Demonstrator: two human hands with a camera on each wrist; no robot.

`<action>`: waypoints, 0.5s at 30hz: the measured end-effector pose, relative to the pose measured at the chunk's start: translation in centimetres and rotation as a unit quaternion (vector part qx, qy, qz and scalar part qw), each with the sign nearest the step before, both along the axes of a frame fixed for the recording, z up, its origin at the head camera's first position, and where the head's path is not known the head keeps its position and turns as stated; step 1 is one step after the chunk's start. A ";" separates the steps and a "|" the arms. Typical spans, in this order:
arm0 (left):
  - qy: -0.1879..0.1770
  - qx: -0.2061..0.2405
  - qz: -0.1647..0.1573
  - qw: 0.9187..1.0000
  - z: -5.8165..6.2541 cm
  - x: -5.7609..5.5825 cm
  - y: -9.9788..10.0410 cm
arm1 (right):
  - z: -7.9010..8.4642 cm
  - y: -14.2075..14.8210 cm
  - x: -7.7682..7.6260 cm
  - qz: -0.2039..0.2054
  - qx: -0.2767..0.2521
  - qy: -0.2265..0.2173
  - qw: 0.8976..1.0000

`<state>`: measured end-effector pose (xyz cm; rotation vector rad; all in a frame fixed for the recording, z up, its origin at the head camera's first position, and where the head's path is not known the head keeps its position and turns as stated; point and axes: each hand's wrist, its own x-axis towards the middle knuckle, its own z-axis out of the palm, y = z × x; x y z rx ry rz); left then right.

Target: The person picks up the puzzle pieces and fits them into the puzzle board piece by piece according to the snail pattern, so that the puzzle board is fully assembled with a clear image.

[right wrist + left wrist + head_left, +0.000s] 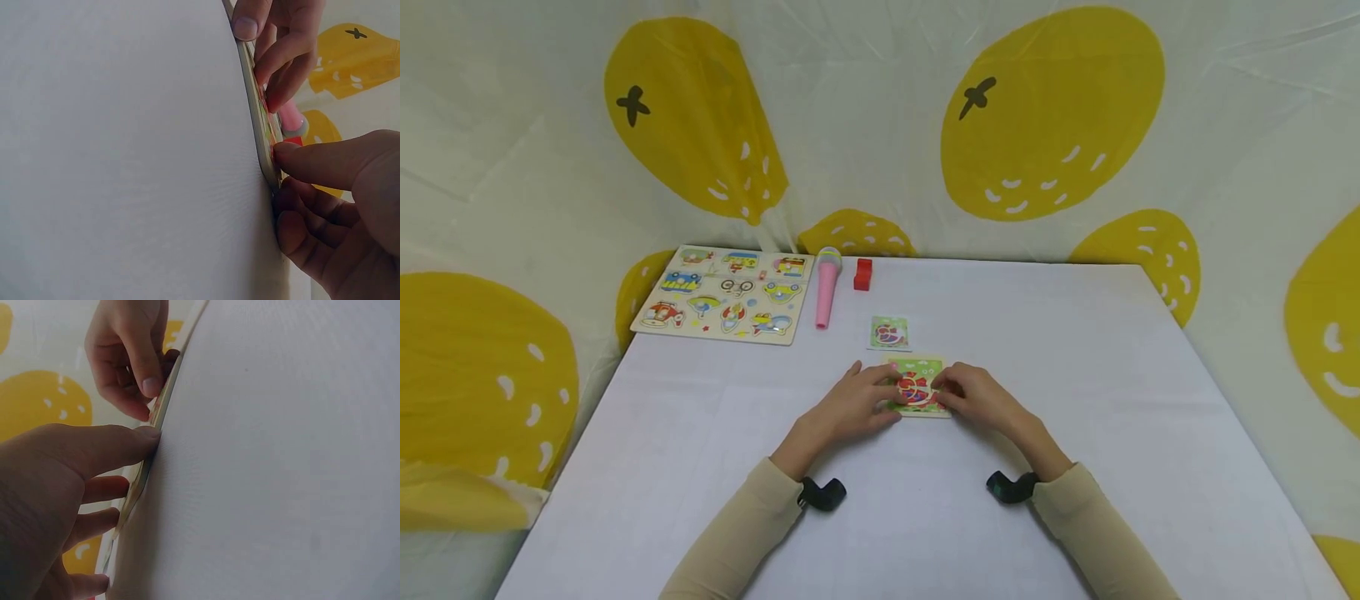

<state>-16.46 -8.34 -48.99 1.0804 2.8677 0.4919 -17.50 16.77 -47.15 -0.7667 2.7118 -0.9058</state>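
A small wooden puzzle board (928, 412) with a green background and red and purple pieces lies flat on the table between both hands. My left hand (863, 402) rests on its left side, fingers spread and fairly straight; in the left wrist view the thumb (147, 434) touches the front edge. From the right, my right hand (976, 395) grips the board's edge. Its thumb (294, 156) lies on top and the other fingers are curled beside the corner. The fingers cover part of the picture. Just beyond the board lies a small matching picture card (890, 333).
A larger vehicle puzzle board (722, 293) lies at the table's back left. Beside it are a pink toy microphone (826, 292) and a small red block (862, 274). A white cloth covers the table (1075, 358), and a patterned curtain (865, 125) hangs behind.
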 end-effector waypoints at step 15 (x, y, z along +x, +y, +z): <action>0.002 0.003 -0.007 1.000 0.1 -0.2 0.0 | -0.9 -0.3 0.0 -0.023 -0.031 0.012 0.999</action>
